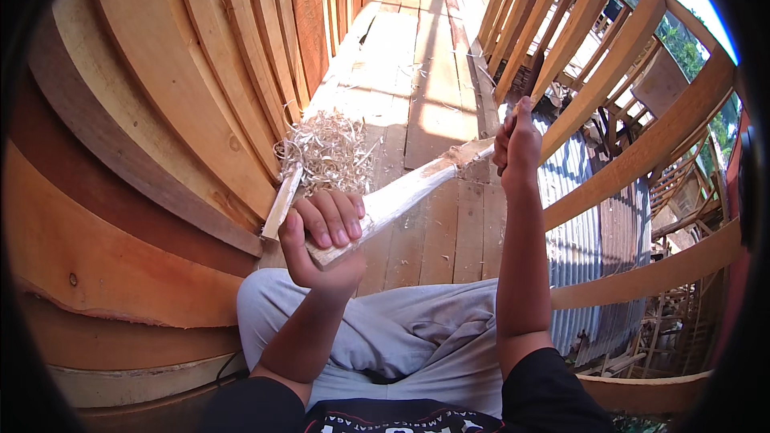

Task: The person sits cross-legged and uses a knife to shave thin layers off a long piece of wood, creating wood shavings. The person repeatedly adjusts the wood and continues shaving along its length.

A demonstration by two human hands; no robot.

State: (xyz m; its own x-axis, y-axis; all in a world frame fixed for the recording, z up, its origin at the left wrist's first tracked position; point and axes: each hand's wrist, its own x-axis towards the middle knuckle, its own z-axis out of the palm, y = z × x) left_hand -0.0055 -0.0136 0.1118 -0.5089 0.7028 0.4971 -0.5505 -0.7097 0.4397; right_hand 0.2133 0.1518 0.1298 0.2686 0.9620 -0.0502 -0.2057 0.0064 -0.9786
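A long, pale, whittled piece of wood [401, 199] slants from my lap up to the right, its far end narrower and partly brown. My left hand [327, 228] is wrapped round its thick near end. At the far end of the wood, my right hand [520, 144] is closed in a fist round what looks like a knife [535, 74]. A dark, narrow part of it sticks up above the fist. Fingers hide the rest, and I cannot tell whether its edge touches the wood.
Curly wood shavings [330, 152] lie heaped on the plank floor [437, 228], beside a short wood strip [282, 202]. Upright boards [172, 100] line the left. A slatted wooden railing [618, 164] runs along the right, with corrugated metal sheet [573, 232] beyond it. My grey-trousered legs [417, 317] are folded below.
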